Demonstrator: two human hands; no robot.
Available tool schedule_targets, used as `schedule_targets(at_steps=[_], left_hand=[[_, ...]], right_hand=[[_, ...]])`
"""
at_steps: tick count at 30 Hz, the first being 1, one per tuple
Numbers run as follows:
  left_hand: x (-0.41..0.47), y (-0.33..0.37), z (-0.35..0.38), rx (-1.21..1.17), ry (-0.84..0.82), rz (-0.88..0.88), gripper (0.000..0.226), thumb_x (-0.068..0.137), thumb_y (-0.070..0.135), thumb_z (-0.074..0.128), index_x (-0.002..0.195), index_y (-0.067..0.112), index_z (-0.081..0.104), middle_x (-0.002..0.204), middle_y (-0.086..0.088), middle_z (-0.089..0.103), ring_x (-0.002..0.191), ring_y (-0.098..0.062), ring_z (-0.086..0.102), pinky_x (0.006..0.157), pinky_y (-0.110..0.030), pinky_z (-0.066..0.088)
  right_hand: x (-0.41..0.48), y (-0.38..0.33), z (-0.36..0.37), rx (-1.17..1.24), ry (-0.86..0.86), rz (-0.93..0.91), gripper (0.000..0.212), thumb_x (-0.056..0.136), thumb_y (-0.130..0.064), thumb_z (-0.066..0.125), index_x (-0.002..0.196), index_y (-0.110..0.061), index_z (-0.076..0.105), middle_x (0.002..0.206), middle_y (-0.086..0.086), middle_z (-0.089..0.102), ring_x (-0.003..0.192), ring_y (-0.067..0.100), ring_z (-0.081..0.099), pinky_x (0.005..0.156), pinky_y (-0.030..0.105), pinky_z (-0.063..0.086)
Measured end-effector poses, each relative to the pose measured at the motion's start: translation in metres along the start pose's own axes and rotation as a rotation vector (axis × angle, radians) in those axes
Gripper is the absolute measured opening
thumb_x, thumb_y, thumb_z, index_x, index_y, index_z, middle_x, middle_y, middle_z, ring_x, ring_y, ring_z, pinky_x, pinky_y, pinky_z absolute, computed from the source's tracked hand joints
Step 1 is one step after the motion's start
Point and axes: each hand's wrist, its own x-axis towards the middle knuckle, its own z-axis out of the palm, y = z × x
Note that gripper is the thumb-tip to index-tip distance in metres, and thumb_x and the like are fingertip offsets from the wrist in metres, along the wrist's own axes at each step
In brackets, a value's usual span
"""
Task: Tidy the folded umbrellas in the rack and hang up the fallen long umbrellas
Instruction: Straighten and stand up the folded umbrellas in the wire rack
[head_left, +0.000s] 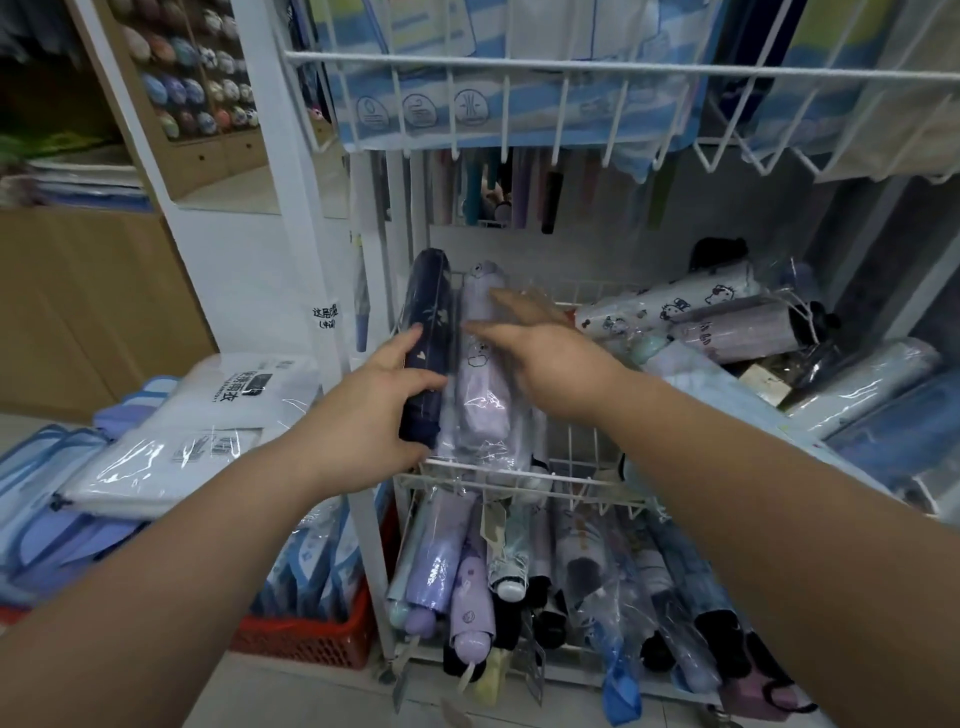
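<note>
two umbrellas (457, 358) side by side in rack (566, 478)

Your left hand (371, 410) is gripping the navy folded umbrella (427, 332) at mid-frame. Your right hand (540, 353) is lying flat-fingered on the lilac folded umbrella (483, 395) just beside it.

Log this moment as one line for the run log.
left hand: grips navy umbrella | right hand: fingers straight, over lilac umbrella | umbrellas: side by side in wire rack
</note>
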Motion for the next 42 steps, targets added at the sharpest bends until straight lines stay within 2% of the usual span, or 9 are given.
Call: schedule_targets(at_steps=[4,11,15,21,26,30,33,38,42], left_hand=[[-0.001,0.007,0.005,0.026,-0.001,-0.018,0.081,0.072,0.033,0.082,0.146,0.027,0.049,0.169,-0.001,0.005,0.154,-0.018,0.015,0.122,-0.037,0.026],[0.003,0.022,0.012,-0.070,0.148,-0.097,0.058,0.095,0.035,0.056,0.151,0.028,0.041,0.165,-0.003,0.025,0.153,-0.019,0.019,0.125,-0.038,0.016],[0.006,0.050,0.013,-0.035,0.262,-0.050,0.052,0.098,0.041,0.054,0.147,0.023,0.048,0.158,-0.004,0.038,0.148,-0.025,0.027,0.123,-0.039,0.020],[0.015,0.112,0.026,-0.127,0.229,0.141,0.050,0.093,0.045,0.054,0.138,0.023,0.056,0.133,0.004,0.055,0.126,-0.016,0.048,0.109,-0.032,0.037],[0.034,0.161,0.060,-0.267,-0.011,0.057,0.050,0.093,0.049,0.061,0.140,0.037,0.050,0.134,0.008,0.053,0.119,-0.015,0.053,0.096,-0.030,0.044],[0.047,0.173,0.082,-0.285,-0.178,-0.037,0.072,0.080,0.065,0.064,0.144,0.038,0.044,0.143,0.006,0.052,0.126,-0.016,0.053,0.101,-0.031,0.044],[0.048,0.175,0.092,-0.229,-0.207,-0.064,0.072,0.084,0.051,0.071,0.147,0.037,0.040,0.142,0.004,0.054,0.115,-0.015,0.058,0.091,-0.027,0.046],[0.049,0.179,0.094,-0.294,-0.190,-0.127,0.067,0.084,0.031,0.070,0.144,0.041,0.042,0.126,0.003,0.060,0.086,-0.013,0.068,0.078,-0.040,0.061],[0.050,0.185,0.094,-0.342,-0.136,-0.143,0.059,0.088,0.018,0.060,0.143,0.036,0.049,0.117,-0.002,0.064,0.067,-0.016,0.066,0.056,-0.032,0.055]], right_hand=[[-0.007,0.005,0.015,0.327,0.066,0.166,0.059,0.095,-0.026,0.055,0.152,-0.034,0.039,0.156,0.000,0.043,0.141,0.020,0.042,0.116,0.028,0.034],[0.005,0.000,0.020,0.028,-0.119,0.181,0.073,0.093,-0.069,0.037,0.156,-0.046,0.009,0.165,-0.004,0.025,0.149,0.032,0.025,0.117,0.053,0.027],[-0.009,-0.004,0.007,-0.027,-0.080,0.185,0.070,0.097,-0.063,0.041,0.158,-0.039,0.016,0.162,0.001,0.032,0.146,0.033,0.028,0.115,0.049,0.032],[-0.073,0.036,-0.040,-0.107,0.144,0.307,0.055,0.089,-0.061,0.057,0.132,-0.028,0.059,0.121,0.010,0.064,0.116,0.033,0.057,0.098,0.042,0.048],[-0.145,0.077,-0.070,-0.076,0.075,0.445,0.058,0.082,-0.058,0.069,0.134,-0.036,0.058,0.124,0.005,0.058,0.115,0.024,0.058,0.097,0.030,0.043],[-0.172,0.099,-0.073,-0.022,-0.056,0.457,0.076,0.073,-0.064,0.072,0.143,-0.045,0.046,0.131,-0.002,0.055,0.114,0.019,0.057,0.095,0.029,0.044],[-0.183,0.104,-0.069,-0.002,-0.086,0.455,0.088,0.074,-0.058,0.076,0.150,-0.049,0.032,0.145,-0.005,0.052,0.122,0.021,0.055,0.093,0.028,0.044],[-0.186,0.103,-0.062,0.135,-0.052,0.482,0.081,0.084,-0.041,0.073,0.152,-0.049,0.029,0.137,-0.002,0.056,0.099,0.014,0.050,0.080,0.023,0.036],[-0.187,0.102,-0.061,0.203,-0.018,0.500,0.077,0.085,-0.038,0.072,0.151,-0.049,0.032,0.133,-0.007,0.056,0.100,0.013,0.054,0.081,0.023,0.039]])
